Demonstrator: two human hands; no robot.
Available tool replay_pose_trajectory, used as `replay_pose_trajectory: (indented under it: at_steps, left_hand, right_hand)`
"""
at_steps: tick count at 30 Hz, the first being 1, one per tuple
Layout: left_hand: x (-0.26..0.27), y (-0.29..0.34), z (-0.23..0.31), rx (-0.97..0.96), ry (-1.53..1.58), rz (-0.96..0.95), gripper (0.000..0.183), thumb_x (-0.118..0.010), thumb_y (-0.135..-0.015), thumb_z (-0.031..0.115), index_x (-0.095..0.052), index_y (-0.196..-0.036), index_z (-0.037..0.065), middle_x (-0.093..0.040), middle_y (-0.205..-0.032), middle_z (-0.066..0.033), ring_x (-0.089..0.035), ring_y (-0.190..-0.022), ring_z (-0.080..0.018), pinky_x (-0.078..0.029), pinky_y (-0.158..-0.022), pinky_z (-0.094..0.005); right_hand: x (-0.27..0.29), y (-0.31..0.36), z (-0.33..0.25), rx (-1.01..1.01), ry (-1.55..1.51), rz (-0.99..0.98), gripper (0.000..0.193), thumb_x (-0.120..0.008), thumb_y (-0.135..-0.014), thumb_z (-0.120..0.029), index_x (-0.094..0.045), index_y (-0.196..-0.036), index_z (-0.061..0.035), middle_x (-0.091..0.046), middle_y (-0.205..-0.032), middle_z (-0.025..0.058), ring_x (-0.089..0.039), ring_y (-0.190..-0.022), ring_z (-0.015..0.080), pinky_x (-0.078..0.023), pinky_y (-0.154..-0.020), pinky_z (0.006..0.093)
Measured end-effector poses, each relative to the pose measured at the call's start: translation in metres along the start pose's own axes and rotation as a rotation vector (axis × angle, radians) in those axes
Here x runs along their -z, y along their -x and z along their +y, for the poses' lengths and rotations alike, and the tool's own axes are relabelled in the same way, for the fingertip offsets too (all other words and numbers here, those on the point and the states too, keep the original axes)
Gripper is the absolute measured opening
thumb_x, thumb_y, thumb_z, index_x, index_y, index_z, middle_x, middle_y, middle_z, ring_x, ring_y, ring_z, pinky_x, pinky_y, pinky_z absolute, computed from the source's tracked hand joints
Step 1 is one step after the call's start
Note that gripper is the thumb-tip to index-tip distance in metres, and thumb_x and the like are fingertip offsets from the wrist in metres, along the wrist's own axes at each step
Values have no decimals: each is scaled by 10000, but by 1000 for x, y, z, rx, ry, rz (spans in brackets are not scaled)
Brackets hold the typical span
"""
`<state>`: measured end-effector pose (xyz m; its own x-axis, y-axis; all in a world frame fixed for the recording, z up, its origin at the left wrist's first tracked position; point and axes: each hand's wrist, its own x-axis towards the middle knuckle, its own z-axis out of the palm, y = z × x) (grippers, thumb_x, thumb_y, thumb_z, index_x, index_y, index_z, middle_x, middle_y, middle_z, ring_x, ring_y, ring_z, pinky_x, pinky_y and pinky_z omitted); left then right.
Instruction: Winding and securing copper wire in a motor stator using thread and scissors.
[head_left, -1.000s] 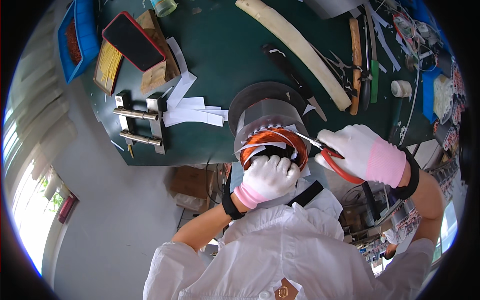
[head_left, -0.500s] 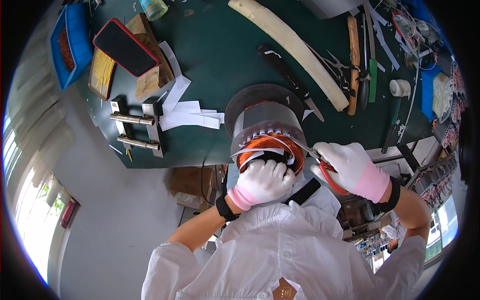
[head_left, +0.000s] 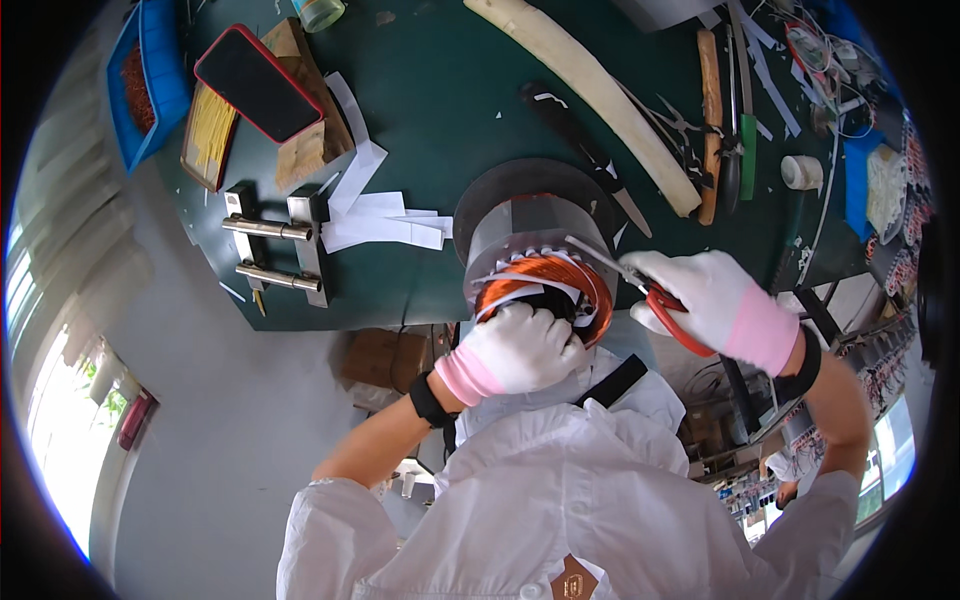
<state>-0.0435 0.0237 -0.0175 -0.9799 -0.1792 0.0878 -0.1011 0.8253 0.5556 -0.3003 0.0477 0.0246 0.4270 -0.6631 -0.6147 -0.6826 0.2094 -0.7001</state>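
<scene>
A grey motor stator (head_left: 515,230) with a wide dark flange stands at the table's near edge, its open end facing me. Orange copper winding (head_left: 545,268) rings that end, with white insulation strips among the wires. My left hand (head_left: 525,350), in a white glove with a pink cuff, is curled closed on the lower rim of the winding; its fingertips are hidden. Held in my gloved right hand (head_left: 705,295) is a pair of red-handled scissors (head_left: 672,318). The metal blades point up and left, over the right side of the stator.
White paper strips (head_left: 375,222), a metal frame with two rods (head_left: 270,230), a phone (head_left: 260,85) and a blue bin (head_left: 165,90) are on the left. Beyond the stator lie a knife (head_left: 570,130) and a long pale curved piece (head_left: 590,100). Several hand tools lie farther right.
My right hand has lifted and shifted slightly right, raising the scissors' blades off the winding's edge. My left hand stays at the winding, slightly lower left.
</scene>
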Motion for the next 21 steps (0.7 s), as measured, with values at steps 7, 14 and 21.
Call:
replay_pose_trajectory:
  at_steps: [7,14,21]
  left_hand:
    - [-12,-13,45,453,-41,303,294,-660,-678,183,-588,-933,54,-550,-881,-90,-568,-806,-237,-449,-672,-355]
    - [-28,-17,50,626,-31,240,245,-645,-705,208,-594,-884,48,-559,-728,-66,-548,-634,-226,-422,-587,-356]
    - [-27,-10,40,513,-47,213,196,-649,-688,220,-594,-812,78,-497,-658,-21,-516,-573,-184,-405,-532,-327]
  right_hand:
    - [-68,44,-36,-105,-5,424,503,-709,-742,-183,-501,-1177,-40,-563,-818,108,-604,-631,297,-504,-532,367]
    - [-91,35,-47,-187,227,519,514,-702,-752,-228,-507,-1190,-44,-557,-801,101,-598,-593,285,-501,-508,368]
    - [-29,18,-37,-134,-160,215,310,-645,-832,-206,-523,-1049,-21,-612,-781,201,-616,-710,387,-487,-593,446]
